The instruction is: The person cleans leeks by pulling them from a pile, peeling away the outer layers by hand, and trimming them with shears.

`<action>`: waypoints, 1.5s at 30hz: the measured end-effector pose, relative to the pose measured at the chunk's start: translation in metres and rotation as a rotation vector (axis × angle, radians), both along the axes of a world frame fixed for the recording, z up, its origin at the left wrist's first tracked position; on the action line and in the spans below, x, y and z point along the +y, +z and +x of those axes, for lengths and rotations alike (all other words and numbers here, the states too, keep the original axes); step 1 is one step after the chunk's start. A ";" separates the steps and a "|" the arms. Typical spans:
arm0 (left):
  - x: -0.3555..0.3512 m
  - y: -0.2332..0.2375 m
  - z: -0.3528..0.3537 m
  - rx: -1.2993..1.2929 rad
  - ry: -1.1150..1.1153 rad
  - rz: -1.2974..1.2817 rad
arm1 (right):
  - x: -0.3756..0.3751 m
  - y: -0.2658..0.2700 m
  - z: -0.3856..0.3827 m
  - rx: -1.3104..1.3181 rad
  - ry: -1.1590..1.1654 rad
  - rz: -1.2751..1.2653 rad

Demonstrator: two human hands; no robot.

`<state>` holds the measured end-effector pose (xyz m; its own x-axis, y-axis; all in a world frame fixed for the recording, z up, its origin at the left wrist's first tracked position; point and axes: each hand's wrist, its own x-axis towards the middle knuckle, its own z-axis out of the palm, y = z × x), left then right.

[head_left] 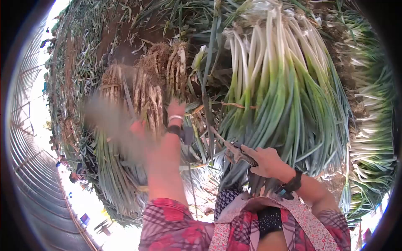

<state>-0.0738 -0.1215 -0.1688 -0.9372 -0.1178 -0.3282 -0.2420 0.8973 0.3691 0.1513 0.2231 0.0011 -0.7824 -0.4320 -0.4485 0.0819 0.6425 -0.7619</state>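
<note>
Left of the big onion bundle, my left hand is up against a smaller, dirty-rooted bunch. Motion blur smears that spot, so I cannot tell whether the fingers are clasped or spread. Just below the big bundle's green leaves, my right hand is closed round a dark tool; knife or shears, I can't make out. Right of the big bundle, more onions are cut off by the lens edge. Bare soil lies up and left of it, and curved greenhouse ribs run far left.
</note>
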 end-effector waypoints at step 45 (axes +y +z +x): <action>0.066 -0.053 0.103 -0.243 0.367 0.150 | -0.101 -0.080 -0.100 0.182 -0.081 0.348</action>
<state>0.0292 -0.0559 -0.2221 -0.7363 -0.3618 -0.5717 -0.6292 0.6769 0.3820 0.0515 0.1216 -0.0793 -0.8877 -0.2125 -0.4085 0.0269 0.8617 -0.5066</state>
